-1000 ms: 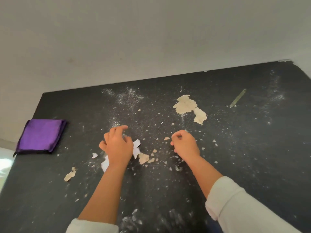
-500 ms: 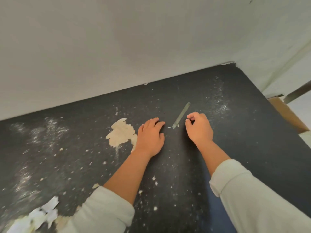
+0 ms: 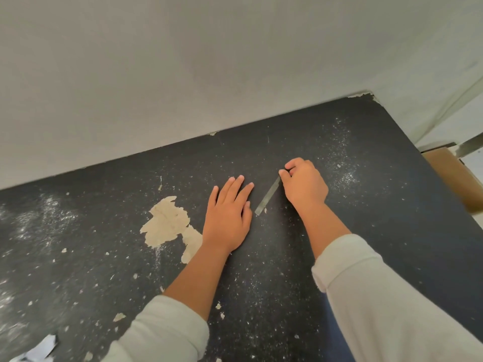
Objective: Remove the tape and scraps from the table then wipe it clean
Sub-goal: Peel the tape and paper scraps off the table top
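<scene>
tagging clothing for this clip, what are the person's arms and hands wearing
Both hands, left hand and right hand, are bare: no gloves, rings or watch visible. Each arm has a loose off-white long sleeve, left sleeve and right sleeve, pushed up, forearms uncovered.

Place: plain indoor room, a home or a work room; which one cannot be told.
Evidence: dusty black table (image 3: 379, 205) against a bare white wall (image 3: 209, 61); cardboard box (image 3: 454, 176) beside it.
</scene>
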